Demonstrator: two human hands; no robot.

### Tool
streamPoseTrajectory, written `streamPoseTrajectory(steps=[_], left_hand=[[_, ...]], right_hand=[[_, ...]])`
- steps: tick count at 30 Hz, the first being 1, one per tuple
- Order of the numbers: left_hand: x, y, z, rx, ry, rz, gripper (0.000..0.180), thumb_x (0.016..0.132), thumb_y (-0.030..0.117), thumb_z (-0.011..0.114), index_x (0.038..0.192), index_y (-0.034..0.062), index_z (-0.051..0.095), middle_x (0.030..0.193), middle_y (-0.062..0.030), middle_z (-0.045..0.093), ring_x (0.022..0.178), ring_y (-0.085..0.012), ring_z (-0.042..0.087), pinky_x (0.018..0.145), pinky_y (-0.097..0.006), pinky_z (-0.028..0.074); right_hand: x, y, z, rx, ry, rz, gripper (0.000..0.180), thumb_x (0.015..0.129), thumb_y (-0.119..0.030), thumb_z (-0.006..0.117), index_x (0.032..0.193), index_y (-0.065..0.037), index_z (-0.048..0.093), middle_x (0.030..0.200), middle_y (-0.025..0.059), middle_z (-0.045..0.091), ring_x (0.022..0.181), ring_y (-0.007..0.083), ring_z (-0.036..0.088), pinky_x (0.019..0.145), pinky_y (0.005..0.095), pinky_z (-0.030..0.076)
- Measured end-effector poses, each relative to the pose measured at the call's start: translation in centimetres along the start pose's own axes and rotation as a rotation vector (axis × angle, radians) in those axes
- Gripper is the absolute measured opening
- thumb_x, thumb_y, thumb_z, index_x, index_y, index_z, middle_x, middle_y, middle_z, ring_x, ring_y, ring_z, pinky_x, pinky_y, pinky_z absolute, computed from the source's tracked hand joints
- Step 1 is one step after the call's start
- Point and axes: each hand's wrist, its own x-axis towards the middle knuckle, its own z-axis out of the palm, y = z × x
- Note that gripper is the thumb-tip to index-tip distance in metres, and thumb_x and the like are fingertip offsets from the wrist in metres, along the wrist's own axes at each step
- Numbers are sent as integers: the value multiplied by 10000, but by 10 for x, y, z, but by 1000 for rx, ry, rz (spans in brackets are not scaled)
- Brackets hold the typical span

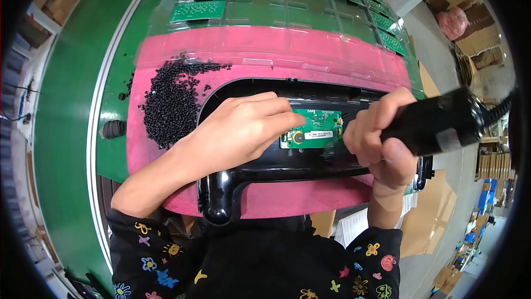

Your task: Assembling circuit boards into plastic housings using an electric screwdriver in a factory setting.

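The left hand (238, 130), fingers bent, rests at the upper left of the board (318, 125); whether it grips cannot be told. The right hand (379, 136) is wrapped around the black tool (431, 125). The board lies inside the shell (287, 172).

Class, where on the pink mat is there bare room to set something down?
Bare: the front of the pink mat, between the black housing and the mat's near edge. Crowded: the mat's left, under the heap of small black parts, and around the circuit board, between left hand and right hand.
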Motion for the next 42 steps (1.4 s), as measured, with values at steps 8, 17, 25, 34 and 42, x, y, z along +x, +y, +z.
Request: streamPoseTrajectory(steps=[8, 17, 25, 34, 42], left_hand=[[1, 6, -1, -493, -13, -98, 337, 785, 23, 769, 1102, -2, 655, 860, -119, 685, 772, -247, 678, 715, -353, 567], [2, 5, -5, -541, 81, -136, 255, 817, -22, 728, 1057, -16, 642, 892, -116, 704, 825, -226, 714, 736, -317, 578], [2, 5, -10, -606, 54, -164, 230, 839, -20, 714, 1060, -16, 653, 924, -101, 705, 826, -213, 701, 743, -305, 565], [3, 0, -7, -614, -119, -120, 128, 909, 105, 635, 881, -16, 663, 836, -126, 676, 870, -314, 644, 812, -414, 508], [1, -2, -6, -149, 399, -85, 56, 816, -45, 699, 864, -35, 670, 815, -121, 672, 784, -270, 652, 691, -339, 521]], right_hand=[[4, 0, 1, 245, -96, -364, 368, 844, -241, 800, 1026, -198, 484, 698, -103, 532, 646, 61, 521, 892, 347, 306], [1, 1, 0, 284, -88, -390, 372, 828, -241, 815, 1035, -197, 508, 700, -91, 547, 647, 76, 532, 952, 364, 285], [3, 2, -1, 274, -129, -404, 372, 838, -239, 809, 1040, -200, 499, 698, -97, 547, 647, 73, 530, 937, 357, 280], [-1, 5, 10, 244, -180, -368, 374, 845, -258, 813, 1030, -214, 492, 697, -104, 556, 652, 71, 548, 946, 376, 284], [8, 14, -2, -32, -29, -371, 406, 827, -218, 756, 1075, -134, 446, 708, 0, 514, 639, 150, 539, 1012, 432, 426]])
